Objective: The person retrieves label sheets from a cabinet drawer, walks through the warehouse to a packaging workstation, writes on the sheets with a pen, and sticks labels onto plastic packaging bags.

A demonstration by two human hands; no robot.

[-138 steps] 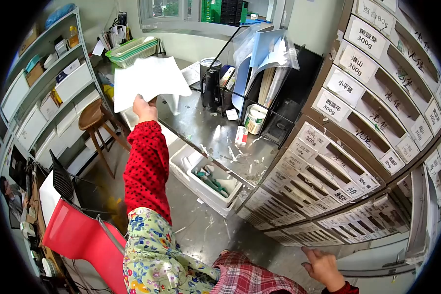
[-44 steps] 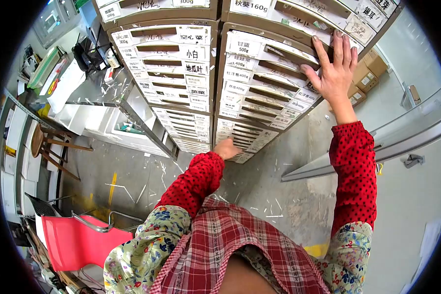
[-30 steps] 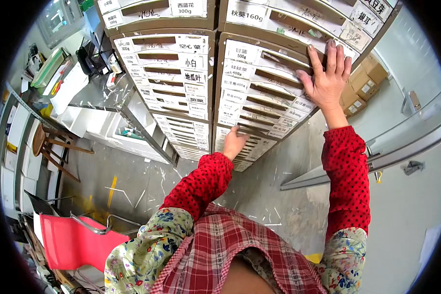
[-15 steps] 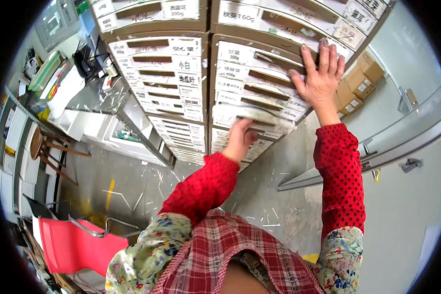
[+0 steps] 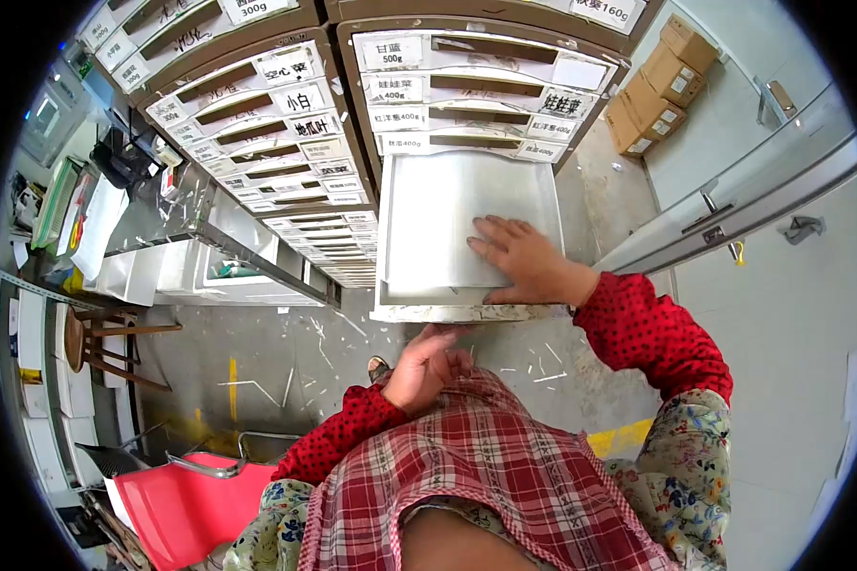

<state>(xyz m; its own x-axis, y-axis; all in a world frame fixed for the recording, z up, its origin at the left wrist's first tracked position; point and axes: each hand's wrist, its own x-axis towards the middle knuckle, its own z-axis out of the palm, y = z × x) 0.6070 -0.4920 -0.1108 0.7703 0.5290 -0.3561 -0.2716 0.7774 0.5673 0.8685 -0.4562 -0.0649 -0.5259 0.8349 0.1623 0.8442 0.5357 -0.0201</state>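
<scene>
A white drawer (image 5: 467, 313) is pulled out of the tall brown cabinet with labelled drawers (image 5: 486, 80). Pale, flat sheets (image 5: 432, 214) lie inside it. My right hand (image 5: 519, 255) rests over the sheets near the drawer's front right, its fingers spread. Below the front edge, my left hand (image 5: 428, 369) is at the drawer front with fingers bent; its fingertips are partly hidden, so its hold on the drawer is unclear.
A second column of labelled drawers (image 5: 300, 128) stands to the left. Further left are a metal-edged bench (image 5: 200, 226), a wooden stool (image 5: 74, 338) and a red chair (image 5: 181, 509). Cardboard boxes (image 5: 671, 76) and a glass door's frame (image 5: 733, 224) are at right.
The drawer has come out toward me, showing the sheets inside. My right hand has moved from the cabinet front down onto them, and my left hand has moved lower and closer to my body.
</scene>
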